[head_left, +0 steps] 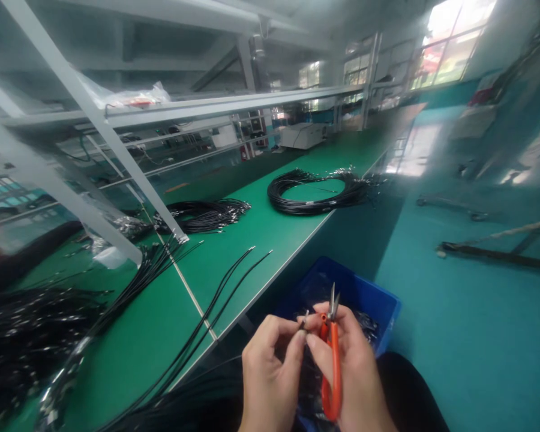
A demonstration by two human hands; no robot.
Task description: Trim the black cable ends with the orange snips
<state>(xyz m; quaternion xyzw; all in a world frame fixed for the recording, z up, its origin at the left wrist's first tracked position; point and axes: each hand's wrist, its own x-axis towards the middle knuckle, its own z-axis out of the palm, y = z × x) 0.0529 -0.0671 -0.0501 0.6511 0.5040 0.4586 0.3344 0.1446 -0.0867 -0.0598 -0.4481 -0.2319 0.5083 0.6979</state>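
My left hand pinches the end of a thin black cable between thumb and fingertips; a small metallic tip shows there. My right hand is closed around small red-handled scissors. Their blades point up, slightly apart, away from the cable. The right thumb and a fingertip reach over to the cable end, close to the left fingertips; whether they touch it I cannot tell. Both hands are held in front of the bench edge, above a blue bin with dark and clear pieces in it.
On the green bench lie coiled black cable bundles and a large heap of cables at left. A few loose cables stretch along the front edge. White shelf posts rise from the bench. A wheeled stand is at right.
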